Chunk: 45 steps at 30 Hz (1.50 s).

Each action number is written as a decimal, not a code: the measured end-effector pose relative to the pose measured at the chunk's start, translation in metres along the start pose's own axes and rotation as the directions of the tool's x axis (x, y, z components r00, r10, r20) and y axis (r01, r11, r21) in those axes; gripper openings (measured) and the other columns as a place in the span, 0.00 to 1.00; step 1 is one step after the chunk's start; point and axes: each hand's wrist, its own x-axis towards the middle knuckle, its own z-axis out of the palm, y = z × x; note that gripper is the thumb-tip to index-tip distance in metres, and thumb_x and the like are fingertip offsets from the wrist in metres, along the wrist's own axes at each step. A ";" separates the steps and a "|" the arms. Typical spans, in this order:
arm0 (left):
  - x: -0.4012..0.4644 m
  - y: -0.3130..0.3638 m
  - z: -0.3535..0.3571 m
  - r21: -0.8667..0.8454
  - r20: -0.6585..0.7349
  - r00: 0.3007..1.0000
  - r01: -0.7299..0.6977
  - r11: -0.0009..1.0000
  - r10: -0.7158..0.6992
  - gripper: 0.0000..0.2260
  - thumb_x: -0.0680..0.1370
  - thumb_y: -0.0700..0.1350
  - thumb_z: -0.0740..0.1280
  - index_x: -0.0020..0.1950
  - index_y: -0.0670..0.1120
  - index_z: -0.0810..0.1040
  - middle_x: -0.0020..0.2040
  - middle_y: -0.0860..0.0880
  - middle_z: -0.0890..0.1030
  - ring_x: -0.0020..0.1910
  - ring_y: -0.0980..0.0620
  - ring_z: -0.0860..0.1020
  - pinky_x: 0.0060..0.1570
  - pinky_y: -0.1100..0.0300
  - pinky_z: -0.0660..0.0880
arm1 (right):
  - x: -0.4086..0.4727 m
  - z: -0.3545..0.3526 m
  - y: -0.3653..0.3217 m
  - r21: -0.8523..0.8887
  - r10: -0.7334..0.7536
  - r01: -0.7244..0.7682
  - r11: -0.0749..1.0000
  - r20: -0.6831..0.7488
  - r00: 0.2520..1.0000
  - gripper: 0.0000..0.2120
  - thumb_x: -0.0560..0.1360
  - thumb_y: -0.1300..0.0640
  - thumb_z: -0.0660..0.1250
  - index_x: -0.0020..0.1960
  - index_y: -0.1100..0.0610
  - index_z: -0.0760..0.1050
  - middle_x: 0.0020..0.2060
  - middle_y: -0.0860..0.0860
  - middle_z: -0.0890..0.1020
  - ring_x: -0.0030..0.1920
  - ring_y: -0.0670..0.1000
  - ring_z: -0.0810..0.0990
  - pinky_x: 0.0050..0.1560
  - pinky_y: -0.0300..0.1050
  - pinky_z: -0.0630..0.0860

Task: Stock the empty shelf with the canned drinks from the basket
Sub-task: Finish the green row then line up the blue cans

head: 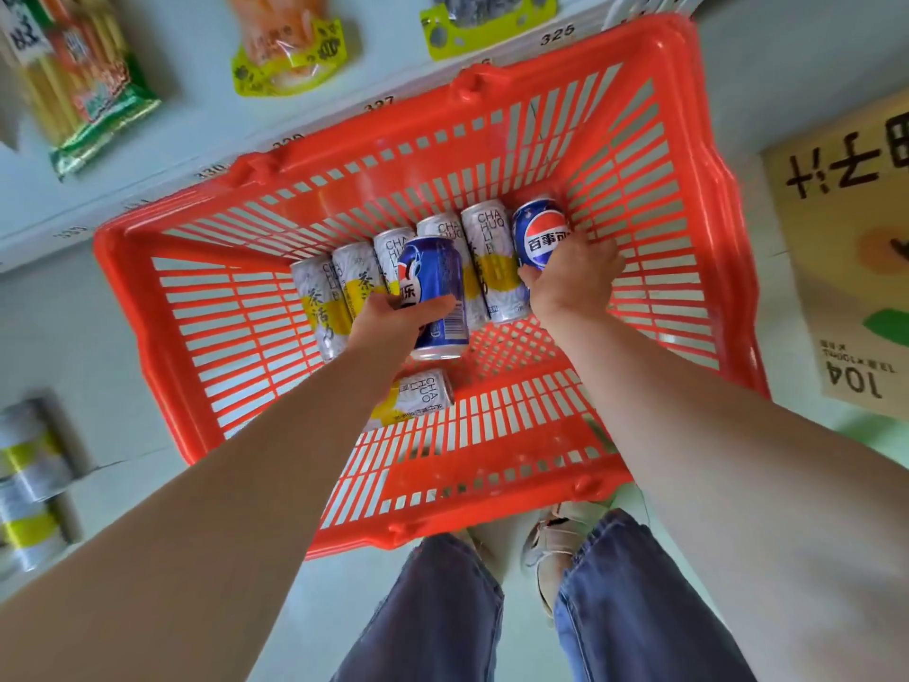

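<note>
Orange plastic basket point(206, 307) with slatted walls fills the middle of the view, sitting on a pale floor against the foot of a shelf unit whose edge carries number tags. To the right of it stands a cardboard box point(846, 268) printed with dark characters and the number 104. Snack packets point(74, 76) lie on the shelf along the top, and at the far left edge a blurred stack of silver-and-yellow cans point(24, 484) shows. Inside the basket a row of white-and-yellow tea cans point(494, 268) lies side by side on the floor grid, with one more white can point(418, 393) lying apart, nearer the person. The left hand point(388, 319) curls its fingers round a blue cola can point(438, 292) that rests across the row. The right hand point(573, 270) grips a second blue cola can point(538, 233) at the right end of the row.
</note>
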 end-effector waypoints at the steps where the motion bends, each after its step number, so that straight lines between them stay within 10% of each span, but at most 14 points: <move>1: -0.008 -0.001 -0.003 -0.012 0.005 1.000 0.017 1.000 -0.017 0.18 0.65 0.51 0.77 0.47 0.42 0.79 0.46 0.44 0.84 0.42 0.47 0.83 0.45 0.55 0.79 | -0.006 -0.009 -0.002 -0.016 -0.003 0.003 1.000 0.030 1.000 0.30 0.71 0.44 0.71 0.64 0.63 0.71 0.62 0.61 0.75 0.65 0.61 0.68 0.66 0.53 0.63; 7: -0.090 0.012 -0.024 -0.074 -0.009 0.998 0.053 0.996 -0.054 0.09 0.71 0.40 0.73 0.48 0.38 0.79 0.39 0.43 0.82 0.28 0.51 0.80 0.30 0.63 0.75 | -0.079 -0.070 -0.007 0.433 0.073 -0.235 0.870 0.359 0.931 0.37 0.59 0.37 0.75 0.59 0.60 0.76 0.52 0.58 0.82 0.52 0.61 0.81 0.54 0.57 0.77; 11: -0.154 0.023 -0.050 -0.119 -0.017 0.997 0.079 0.990 -0.081 0.21 0.64 0.44 0.78 0.50 0.39 0.74 0.42 0.41 0.80 0.31 0.49 0.80 0.31 0.60 0.75 | -0.145 -0.127 -0.002 0.645 0.100 -0.468 0.604 0.522 0.847 0.18 0.67 0.51 0.77 0.49 0.62 0.78 0.41 0.56 0.81 0.38 0.54 0.79 0.36 0.44 0.72; 13: -0.190 0.032 -0.069 -0.048 0.031 0.995 0.098 0.994 -0.097 0.31 0.58 0.50 0.80 0.57 0.41 0.75 0.48 0.41 0.82 0.38 0.46 0.80 0.36 0.57 0.75 | -0.181 -0.154 0.002 0.641 0.095 -0.555 0.530 0.605 0.790 0.12 0.69 0.53 0.76 0.42 0.58 0.76 0.41 0.55 0.80 0.38 0.51 0.77 0.42 0.44 0.73; 19: -0.295 0.057 -0.129 0.075 0.085 0.994 0.055 0.996 -0.061 0.18 0.67 0.44 0.77 0.53 0.44 0.77 0.43 0.47 0.81 0.39 0.50 0.79 0.36 0.62 0.73 | -0.292 -0.238 0.015 0.708 -0.032 -0.608 0.361 0.661 0.750 0.07 0.72 0.61 0.71 0.48 0.55 0.78 0.47 0.55 0.84 0.45 0.55 0.82 0.48 0.47 0.76; 30: -0.465 0.021 -0.194 -0.136 0.142 0.989 -0.023 0.990 0.043 0.20 0.72 0.50 0.73 0.60 0.43 0.75 0.48 0.45 0.82 0.44 0.47 0.80 0.43 0.57 0.76 | -0.468 -0.334 0.020 0.747 -0.292 -0.494 0.444 0.642 0.709 0.11 0.73 0.63 0.69 0.55 0.61 0.76 0.40 0.55 0.83 0.37 0.52 0.83 0.38 0.43 0.79; 38: -0.573 -0.060 -0.215 -0.706 0.197 0.971 0.042 0.707 0.139 0.13 0.78 0.46 0.58 0.58 0.41 0.73 0.48 0.43 0.80 0.42 0.48 0.79 0.43 0.56 0.75 | -0.570 -0.352 0.030 0.821 -0.467 -0.311 0.478 0.538 0.702 0.12 0.72 0.60 0.70 0.56 0.57 0.76 0.43 0.54 0.84 0.41 0.53 0.83 0.50 0.52 0.78; 45: -0.641 -0.123 -0.267 -0.637 0.047 0.979 -0.122 0.761 0.196 0.17 0.77 0.44 0.67 0.63 0.39 0.72 0.50 0.43 0.81 0.45 0.47 0.81 0.48 0.55 0.78 | -0.646 -0.351 0.014 0.819 -0.530 -0.179 0.546 0.502 0.683 0.14 0.75 0.62 0.67 0.60 0.57 0.74 0.46 0.53 0.84 0.44 0.52 0.84 0.46 0.49 0.80</move>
